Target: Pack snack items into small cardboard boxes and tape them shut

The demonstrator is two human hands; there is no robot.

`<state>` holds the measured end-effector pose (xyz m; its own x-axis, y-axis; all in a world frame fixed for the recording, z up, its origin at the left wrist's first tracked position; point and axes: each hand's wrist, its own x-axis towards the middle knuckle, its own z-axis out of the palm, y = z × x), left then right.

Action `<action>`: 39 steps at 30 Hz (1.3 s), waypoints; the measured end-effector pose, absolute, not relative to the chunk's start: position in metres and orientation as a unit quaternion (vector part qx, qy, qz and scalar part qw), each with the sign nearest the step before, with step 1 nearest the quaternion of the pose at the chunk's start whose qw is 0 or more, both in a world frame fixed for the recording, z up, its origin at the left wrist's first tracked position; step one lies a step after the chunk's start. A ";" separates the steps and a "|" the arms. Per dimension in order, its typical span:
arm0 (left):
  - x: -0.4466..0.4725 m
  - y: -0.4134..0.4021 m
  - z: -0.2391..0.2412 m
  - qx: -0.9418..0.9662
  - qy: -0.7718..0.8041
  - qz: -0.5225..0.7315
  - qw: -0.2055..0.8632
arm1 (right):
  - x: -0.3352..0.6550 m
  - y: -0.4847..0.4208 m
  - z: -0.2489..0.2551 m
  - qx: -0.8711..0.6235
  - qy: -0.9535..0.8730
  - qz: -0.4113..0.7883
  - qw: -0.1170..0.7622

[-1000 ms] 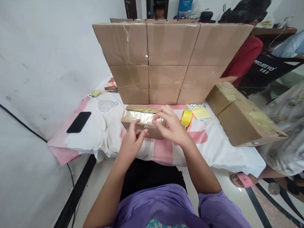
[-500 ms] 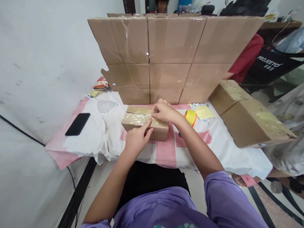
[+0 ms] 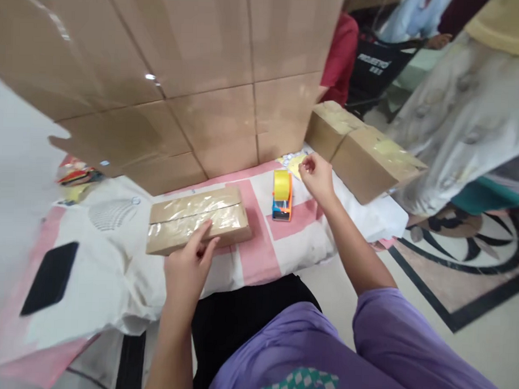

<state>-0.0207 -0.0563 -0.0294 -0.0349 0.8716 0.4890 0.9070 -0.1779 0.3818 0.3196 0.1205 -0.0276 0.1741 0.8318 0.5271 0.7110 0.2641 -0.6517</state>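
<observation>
Nearest the camera, the left hand [image 3: 188, 266] rested against the near edge of the small taped box [image 3: 197, 219], fingers loosely spread and laid on its top and front face, pressing rather than clasping it. The box lay flat on the pink-and-white cloth [image 3: 257, 257] covering the table, its top glossy with clear tape.

To the left of it, near the cloth's edge, lay a black phone [image 3: 49, 278].

Further out and to the right, the tape dispenser [image 3: 282, 194], with its yellow roll and orange-blue frame, stood on a pink square of the cloth, well apart from the box. Just beyond it the right hand [image 3: 316, 175] hovered with fingers curled inward, pinched loosely together; whether it had anything between them could not be told. It was close to the dispenser but not touching it.

Behind the right hand lay two larger cartons [image 3: 363, 153] on their sides. At the back rose a wall of stacked cartons [image 3: 195, 79], and past it a person in a red sleeve [image 3: 341, 55].
</observation>
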 end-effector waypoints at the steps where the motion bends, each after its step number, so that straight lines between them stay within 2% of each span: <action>1: -0.020 -0.057 -0.030 -0.688 -0.636 -0.349 0.036 | 0.345 0.126 -0.036 -0.639 -0.615 0.076 0.456; 4: -0.014 -0.062 -0.035 -0.639 -0.644 -0.414 0.077 | 0.398 0.152 -0.058 -0.711 -0.591 0.105 0.368; 7: -0.008 -0.067 -0.049 -0.642 -0.640 -0.413 0.089 | 0.411 0.190 -0.073 -0.724 -0.611 0.110 0.302; 12: 0.007 -0.065 -0.078 -0.696 -0.563 -0.437 0.087 | 0.395 0.257 -0.084 -0.741 -0.613 0.102 0.254; 17: 0.023 -0.056 -0.088 -0.730 -0.525 -0.433 0.063 | 0.381 0.292 -0.091 -0.751 -0.615 0.107 0.217; 30: 0.033 -0.052 -0.115 -0.720 -0.554 -0.417 -0.026 | 0.367 0.280 -0.097 -0.719 -0.652 0.060 0.232; 39: 0.027 -0.047 -0.114 -0.753 -0.514 -0.411 -0.016 | 0.364 0.276 -0.096 -0.694 -0.671 0.037 0.258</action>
